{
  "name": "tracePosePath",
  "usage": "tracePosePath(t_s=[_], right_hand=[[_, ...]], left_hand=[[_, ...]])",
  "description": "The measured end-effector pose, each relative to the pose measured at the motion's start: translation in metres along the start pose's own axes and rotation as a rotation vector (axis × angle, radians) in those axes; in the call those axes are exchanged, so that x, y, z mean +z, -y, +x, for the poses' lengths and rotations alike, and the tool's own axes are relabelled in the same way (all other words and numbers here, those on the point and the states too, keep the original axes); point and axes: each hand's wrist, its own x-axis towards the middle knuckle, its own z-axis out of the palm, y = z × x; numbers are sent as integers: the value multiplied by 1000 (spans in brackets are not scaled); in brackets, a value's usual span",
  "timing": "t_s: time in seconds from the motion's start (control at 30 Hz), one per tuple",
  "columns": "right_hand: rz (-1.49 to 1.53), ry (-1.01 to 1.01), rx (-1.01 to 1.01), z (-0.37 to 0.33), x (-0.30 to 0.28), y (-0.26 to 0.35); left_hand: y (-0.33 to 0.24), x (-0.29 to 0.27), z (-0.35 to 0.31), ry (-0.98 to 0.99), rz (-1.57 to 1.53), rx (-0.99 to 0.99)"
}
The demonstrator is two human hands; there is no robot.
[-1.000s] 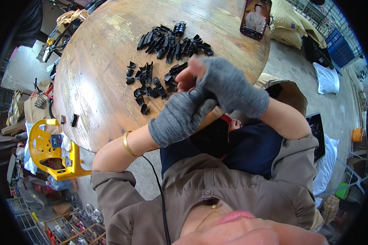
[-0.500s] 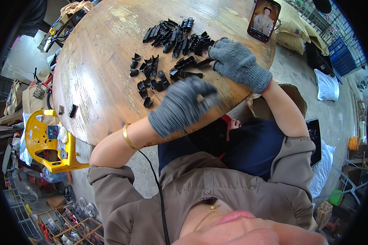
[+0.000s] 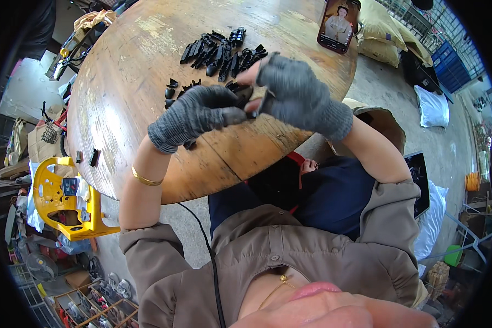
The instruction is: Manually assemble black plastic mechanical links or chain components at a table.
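Note:
My left hand, in a grey knitted glove with bare fingertips, is closed around a small black plastic part just above the table's near side. From the right, my right hand, gloved the same way and blurred by motion, meets it with thumb and fingers at the part's right end. The two hands nearly touch and hide much of the part. Beyond them lies a pile of black plastic parts. A few smaller black pieces show beside my left hand, partly covered by it.
The round wooden table has worn varnish. A phone stands at its far right. Two small pieces lie near the left edge. A yellow plastic chair stands left, and a cardboard box sits below the right edge.
My left hand has moved left and away from me, its fingers now around a black part. My right hand has come nearer and left, from the pile to my left hand.

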Motion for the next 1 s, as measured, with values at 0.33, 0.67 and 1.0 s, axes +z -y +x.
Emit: tracePosePath(t_s=[0.33,0.67,1.0], right_hand=[[-338,537,421,-8,15,9],[-229,378,430,-16,27,-9],[634,157,1099,-16,-13,-8]], left_hand=[[-11,8,-1,-125,-112,-96],[19,15,9,89,556,50],[10,28,12,-204,147,-1]])
